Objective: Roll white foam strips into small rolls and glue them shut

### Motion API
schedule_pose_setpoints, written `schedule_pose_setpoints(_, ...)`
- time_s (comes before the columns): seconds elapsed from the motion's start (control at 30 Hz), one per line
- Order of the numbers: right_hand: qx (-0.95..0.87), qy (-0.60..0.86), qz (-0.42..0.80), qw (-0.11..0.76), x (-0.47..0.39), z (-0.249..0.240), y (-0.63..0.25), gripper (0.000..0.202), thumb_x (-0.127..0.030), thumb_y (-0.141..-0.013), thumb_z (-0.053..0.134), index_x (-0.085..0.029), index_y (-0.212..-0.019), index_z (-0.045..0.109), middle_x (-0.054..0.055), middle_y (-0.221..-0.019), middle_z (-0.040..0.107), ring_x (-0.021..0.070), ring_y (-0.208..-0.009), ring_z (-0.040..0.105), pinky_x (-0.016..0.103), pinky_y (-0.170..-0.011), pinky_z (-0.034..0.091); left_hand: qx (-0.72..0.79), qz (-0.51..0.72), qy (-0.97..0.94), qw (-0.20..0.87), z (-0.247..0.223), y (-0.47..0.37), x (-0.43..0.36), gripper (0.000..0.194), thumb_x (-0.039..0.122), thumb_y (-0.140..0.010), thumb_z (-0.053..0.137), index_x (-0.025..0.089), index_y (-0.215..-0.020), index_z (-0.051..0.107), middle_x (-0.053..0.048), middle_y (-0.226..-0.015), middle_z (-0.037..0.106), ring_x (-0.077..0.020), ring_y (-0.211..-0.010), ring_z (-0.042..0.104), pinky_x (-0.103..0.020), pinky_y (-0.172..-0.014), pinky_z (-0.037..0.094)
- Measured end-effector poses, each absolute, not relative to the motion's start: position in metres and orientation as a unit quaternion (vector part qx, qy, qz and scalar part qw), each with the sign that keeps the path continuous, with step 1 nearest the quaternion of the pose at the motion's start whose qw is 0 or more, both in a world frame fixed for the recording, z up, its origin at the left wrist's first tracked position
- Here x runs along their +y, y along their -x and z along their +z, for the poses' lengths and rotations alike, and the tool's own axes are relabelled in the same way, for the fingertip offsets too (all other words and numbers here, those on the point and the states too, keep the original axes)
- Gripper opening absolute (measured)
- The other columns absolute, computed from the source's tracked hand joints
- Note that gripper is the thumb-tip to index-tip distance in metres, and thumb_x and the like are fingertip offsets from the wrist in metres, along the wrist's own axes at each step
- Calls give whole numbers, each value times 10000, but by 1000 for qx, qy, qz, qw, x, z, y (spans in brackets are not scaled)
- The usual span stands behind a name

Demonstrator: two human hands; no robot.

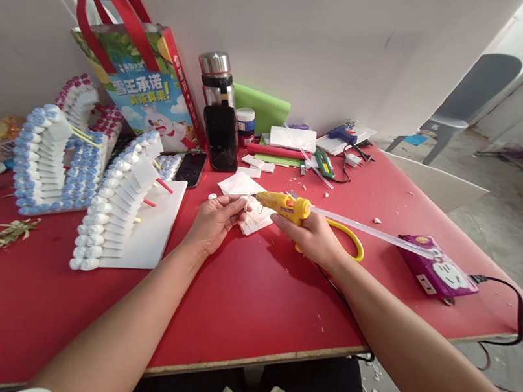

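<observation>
My right hand (pixel 312 235) is wrapped round a yellow hot glue gun (pixel 289 205), with a long clear glue stick (pixel 369 229) running out of its back. The nozzle points left, close to the fingertips of my left hand (pixel 219 219). Those fingers pinch a small white piece (pixel 245 203), mostly hidden, whose kind I cannot make out. Beneath both hands lie white paper sheets (pixel 257 223). Left of my left hand, a white curved model (pixel 117 207) built of layered strips with rounded white ends stands on a white board (pixel 165 234).
A blue-and-white model (pixel 57 165) and a printed bag (pixel 140 86) stand at left. Behind the hands are a steel flask (pixel 215 74), an upright phone (pixel 221 137), a flat phone (pixel 191 168) and a green cutter (pixel 324 163). A purple power strip (pixel 437 268) sits near the right edge.
</observation>
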State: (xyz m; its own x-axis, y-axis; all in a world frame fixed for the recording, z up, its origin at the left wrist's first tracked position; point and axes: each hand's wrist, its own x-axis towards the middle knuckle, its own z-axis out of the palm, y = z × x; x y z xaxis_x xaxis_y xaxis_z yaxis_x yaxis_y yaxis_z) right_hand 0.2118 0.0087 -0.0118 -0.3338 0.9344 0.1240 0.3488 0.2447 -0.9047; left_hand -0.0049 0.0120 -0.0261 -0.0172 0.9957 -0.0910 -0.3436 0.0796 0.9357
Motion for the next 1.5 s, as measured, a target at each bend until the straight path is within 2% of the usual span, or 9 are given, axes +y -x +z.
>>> schedule_pose_setpoints(0.27, -702, 447, 415, 368, 12, -15, -215, 403, -567, -880, 573, -182, -758, 571, -22, -619, 424, 118, -581, 366, 265, -540, 313, 425, 565, -390, 590, -28, 5, 13, 297, 282, -721, 831, 89, -927, 739, -72, -800, 705, -77, -604, 565, -220, -604, 449)
schedule_pose_setpoints(0.43, -715, 441, 409, 356, 11, -14, -213, 403, -555, -864, 595, -192, -701, 534, -16, -627, 434, 124, -585, 377, 275, -547, 318, 430, 568, -382, 589, -29, 5, 13, 297, 279, -717, 835, 98, -933, 743, -69, -804, 708, -76, -617, 569, -225, -634, 466)
schedule_pose_setpoints(0.73, -713, 441, 416, 353, 11, -14, -213, 386, -542, -865, 590, -192, -711, 539, -20, -611, 403, 117, -572, 348, 271, -526, 298, 429, 566, -385, 589, -26, 4, 12, 308, 291, -708, 840, 97, -927, 742, -71, -806, 706, -76, -618, 566, -229, -638, 466)
schedule_pose_setpoints(0.97, -714, 437, 418, 353, 9, -10, -212, 352, -531, -875, 579, -187, -816, 616, -21, -637, 403, 124, -592, 353, 278, -549, 313, 429, 557, -395, 591, -29, 5, 12, 299, 296, -730, 826, 96, -936, 741, -67, -807, 702, -74, -622, 569, -219, -627, 463)
schedule_pose_setpoints(1.23, -709, 456, 403, 357, 13, -15, -214, 385, -567, -872, 576, -207, -739, 598, -22, -599, 386, 129, -566, 338, 284, -537, 307, 427, 562, -391, 590, -28, 4, 12, 328, 301, -698, 844, 102, -937, 743, -73, -805, 708, -76, -613, 567, -221, -614, 465)
schedule_pose_setpoints(1.4, -712, 441, 414, 357, 11, -14, -214, 351, -548, -879, 579, -206, -814, 625, -21, -610, 393, 129, -570, 341, 282, -533, 305, 430, 566, -381, 591, -28, 4, 13, 327, 291, -702, 841, 96, -945, 742, -72, -807, 707, -73, -615, 570, -212, -614, 475)
schedule_pose_setpoints(1.5, -713, 444, 416, 349, 8, -11, -213, 372, -553, -865, 594, -199, -750, 593, -14, -609, 408, 131, -575, 364, 286, -538, 316, 436, 572, -366, 591, -29, 6, 13, 328, 283, -706, 840, 93, -954, 741, -74, -823, 710, -70, -629, 581, -202, -631, 488)
